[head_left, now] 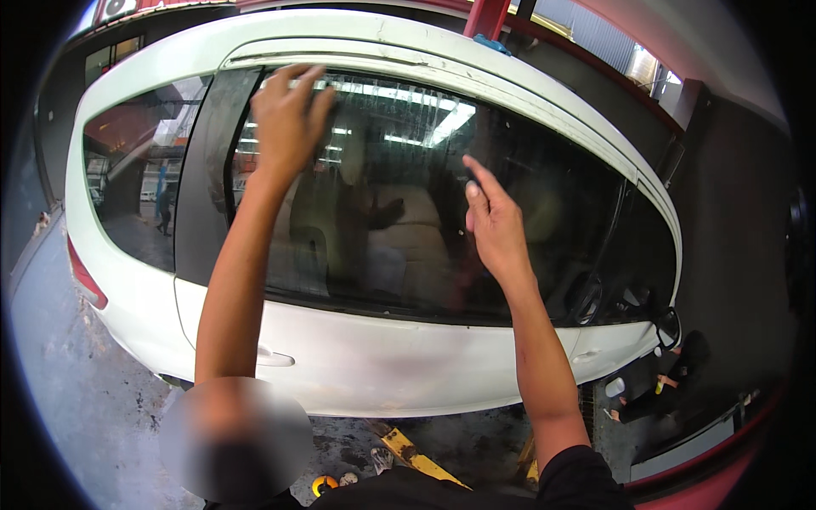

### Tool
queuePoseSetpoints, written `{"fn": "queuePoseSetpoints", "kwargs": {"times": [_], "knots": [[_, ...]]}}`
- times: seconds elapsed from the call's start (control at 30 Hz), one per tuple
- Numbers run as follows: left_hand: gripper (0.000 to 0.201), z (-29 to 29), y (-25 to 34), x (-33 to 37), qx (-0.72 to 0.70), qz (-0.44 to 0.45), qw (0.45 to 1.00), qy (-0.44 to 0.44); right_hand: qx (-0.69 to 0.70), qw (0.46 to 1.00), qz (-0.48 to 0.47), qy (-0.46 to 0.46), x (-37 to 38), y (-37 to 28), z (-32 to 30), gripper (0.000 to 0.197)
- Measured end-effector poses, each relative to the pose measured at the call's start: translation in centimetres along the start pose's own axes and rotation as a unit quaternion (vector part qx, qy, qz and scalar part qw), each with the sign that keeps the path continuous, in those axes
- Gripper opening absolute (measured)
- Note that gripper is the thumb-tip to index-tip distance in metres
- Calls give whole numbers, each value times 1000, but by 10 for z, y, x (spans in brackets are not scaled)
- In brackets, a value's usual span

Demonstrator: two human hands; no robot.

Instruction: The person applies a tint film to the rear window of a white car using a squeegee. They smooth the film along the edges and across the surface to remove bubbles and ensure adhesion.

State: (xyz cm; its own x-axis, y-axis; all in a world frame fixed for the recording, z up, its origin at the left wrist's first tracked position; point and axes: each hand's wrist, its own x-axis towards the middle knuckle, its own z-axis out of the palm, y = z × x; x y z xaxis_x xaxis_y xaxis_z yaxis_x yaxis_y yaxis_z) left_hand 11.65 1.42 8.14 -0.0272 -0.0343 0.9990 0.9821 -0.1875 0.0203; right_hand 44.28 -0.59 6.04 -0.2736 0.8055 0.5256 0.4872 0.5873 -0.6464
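Observation:
A white car (382, 365) fills the middle, its side toward me, with large dark side windows (382, 229). My left hand (289, 119) is raised at the upper left corner of the rear door window, near the door frame. Its fingers are spread and slightly blurred, and nothing shows in them. In front of the same window, further right, is my right hand (497, 225). Its index finger points up and left, with the thumb close below it. A small dark edge shows between these two; what it is I cannot make out. Streaks mark the upper glass.
A door handle (276, 359) sits below my left forearm. Yellow metal arms (416, 459) lie on the floor by my feet, near a small orange round thing (324, 485). At the lower right, a person in dark clothes (680, 374) is by the side mirror (668, 327). A red post (486, 17) stands behind.

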Motion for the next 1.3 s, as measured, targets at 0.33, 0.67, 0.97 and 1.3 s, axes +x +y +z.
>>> {"fn": "queuePoseSetpoints", "kwargs": {"times": [0.33, 0.67, 0.97, 1.3], "knots": [[19, 89, 67, 55, -3, 75, 997, -31, -22, 972, -236, 7, 58, 33, -21, 39], [15, 97, 61, 66, -65, 21, 996, -55, -144, 904, -392, 94, 180, -15, -32, 24], [14, 94, 56, 66, -88, 59, 993, -56, -223, 869, -431, 96, 194, -36, -14, 21], [17, 80, 42, 61, -180, -17, 982, -55, -188, 900, -383, 94, 199, -34, -13, 21]]}}
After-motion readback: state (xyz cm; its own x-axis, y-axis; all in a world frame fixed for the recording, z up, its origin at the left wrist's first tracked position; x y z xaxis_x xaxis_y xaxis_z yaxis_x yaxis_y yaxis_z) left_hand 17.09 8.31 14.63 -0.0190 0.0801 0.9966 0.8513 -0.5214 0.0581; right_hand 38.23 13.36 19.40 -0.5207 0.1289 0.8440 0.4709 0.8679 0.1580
